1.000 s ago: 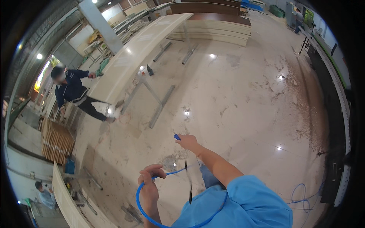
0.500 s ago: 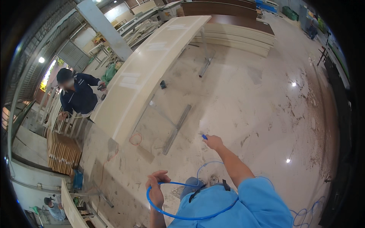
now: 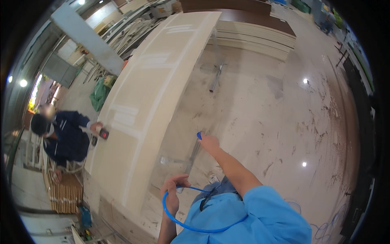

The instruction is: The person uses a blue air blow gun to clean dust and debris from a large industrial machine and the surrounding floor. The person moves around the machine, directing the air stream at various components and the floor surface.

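One blue hose (image 3: 203,231) loops through the left hand (image 3: 172,194), fingers curled round it; the right hand (image 3: 210,143) grasps a blue tool (image 3: 199,135) beside a cream panel (image 3: 142,81). Hose-handling appears underway; further reach calls for slack.

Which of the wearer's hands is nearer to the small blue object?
Right. The right hand grips the small blue object; the left hand is apart from it, lower-left in view, holding the blue hose.

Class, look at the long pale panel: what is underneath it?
Metal support feet stand on the floor, showing beyond the right edge of the panel. Whatever lies beneath its middle is covered.
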The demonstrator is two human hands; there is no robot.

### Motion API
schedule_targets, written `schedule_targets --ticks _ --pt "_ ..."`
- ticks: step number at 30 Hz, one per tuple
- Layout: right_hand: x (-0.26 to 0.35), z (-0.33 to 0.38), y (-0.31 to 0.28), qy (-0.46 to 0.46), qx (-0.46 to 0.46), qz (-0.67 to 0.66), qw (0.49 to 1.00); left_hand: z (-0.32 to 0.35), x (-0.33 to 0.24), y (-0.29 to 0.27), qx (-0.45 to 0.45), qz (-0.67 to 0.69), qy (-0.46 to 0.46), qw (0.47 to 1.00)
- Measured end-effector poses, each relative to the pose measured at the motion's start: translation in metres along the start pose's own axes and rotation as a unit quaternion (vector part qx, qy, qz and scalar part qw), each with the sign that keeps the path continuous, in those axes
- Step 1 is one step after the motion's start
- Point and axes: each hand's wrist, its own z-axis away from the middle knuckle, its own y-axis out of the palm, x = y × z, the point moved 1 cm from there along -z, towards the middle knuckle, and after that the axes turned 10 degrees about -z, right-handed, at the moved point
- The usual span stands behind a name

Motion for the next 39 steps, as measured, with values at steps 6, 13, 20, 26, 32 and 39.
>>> schedule_targets --ticks 6,13,20,26,32,39 --pt "-0.067 -0.105 -0.057 0.178 -0.012 -0.011 0.984 -0.15 -0.014 0.013 0.082 -0.005 0.021 0.996" --pt "-0.149 -0.235 -0.123 0.194 0.083 0.02 0.977 -0.327 -0.009 0.075 0.099 0.025 -0.001 0.995" --pt "-0.151 -0.417 -0.229 0.155 -0.058 -0.085 0.982 -0.491 -0.048 0.143 0.136 -0.025 0.004 0.99" --pt "-0.24 -0.507 -0.306 0.246 -0.067 -0.045 0.966 -0.606 -0.054 0.199 0.141 -0.014 -0.003 0.99" --pt "-0.294 -0.632 -0.39 0.201 -0.03 -0.092 0.975 -0.741 -0.036 0.263 0.195 -0.011 -0.025 0.98" --pt "-0.301 -0.789 -0.471 0.133 -0.036 -0.151 0.979 -0.908 -0.054 0.35 0.262 0.004 -0.05 0.964"
